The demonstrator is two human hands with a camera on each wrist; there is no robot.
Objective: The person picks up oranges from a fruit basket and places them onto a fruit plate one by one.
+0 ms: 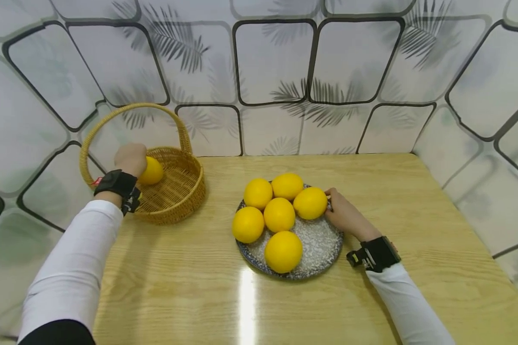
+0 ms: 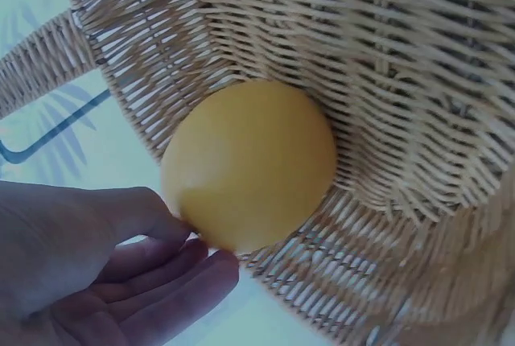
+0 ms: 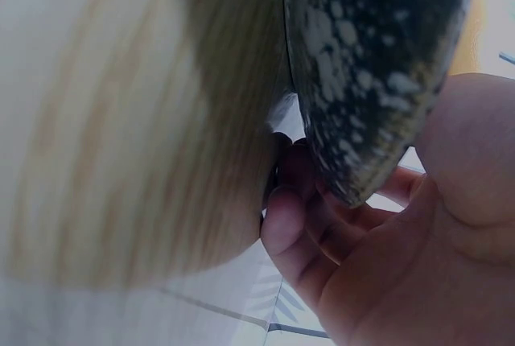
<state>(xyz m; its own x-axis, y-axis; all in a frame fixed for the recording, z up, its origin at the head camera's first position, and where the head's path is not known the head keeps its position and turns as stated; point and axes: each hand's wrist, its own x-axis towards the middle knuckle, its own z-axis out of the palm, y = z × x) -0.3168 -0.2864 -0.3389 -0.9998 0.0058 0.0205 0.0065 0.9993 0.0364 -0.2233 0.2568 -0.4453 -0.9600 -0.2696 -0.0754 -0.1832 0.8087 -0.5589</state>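
Observation:
A smooth yellow fruit (image 2: 249, 165) is inside the wicker basket (image 1: 172, 208), close to its woven wall. At the fruit's edge my left hand (image 1: 131, 158) holds it between thumb and fingers; the fingertips (image 2: 221, 269) are partly hidden in the left wrist view. On the table's middle stands a round speckled grey plate (image 1: 321, 244) with a dark rim, bearing several yellow fruits (image 1: 279, 215). My right hand (image 1: 347, 213) grips the plate's right rim, its curled fingers (image 3: 286, 217) under the edge and the thumb side above.
The basket's tall arched handle (image 1: 138, 106) rises over my left wrist. A light wooden table (image 1: 189, 287) lies beneath everything. Behind and at both sides hangs patterned white cloth (image 1: 271, 62) with dark outlines and leaf prints.

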